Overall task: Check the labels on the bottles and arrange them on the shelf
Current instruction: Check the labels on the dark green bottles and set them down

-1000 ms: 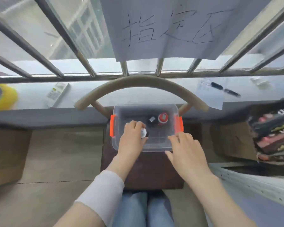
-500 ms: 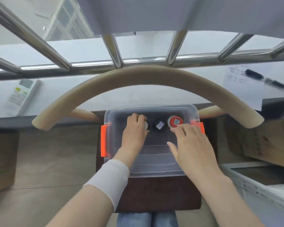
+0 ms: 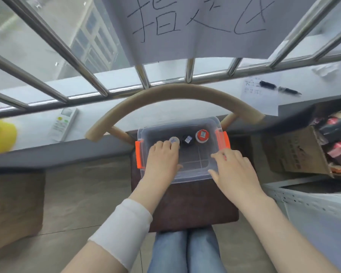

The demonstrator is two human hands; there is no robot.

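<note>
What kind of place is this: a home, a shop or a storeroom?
Probably a small stockroom or improvised work corner: a cardboard box of packaged goods, a white perforated metal shelf and a handwritten paper sign on a barred window.

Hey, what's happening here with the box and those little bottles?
A person works at a clear bin on a brown chair seat. The left hand reaches in and touches the white-capped bottle; the black-capped bottle and red-capped bottle stand beside it, untouched. The right hand rests on the bin's near right corner.
</note>
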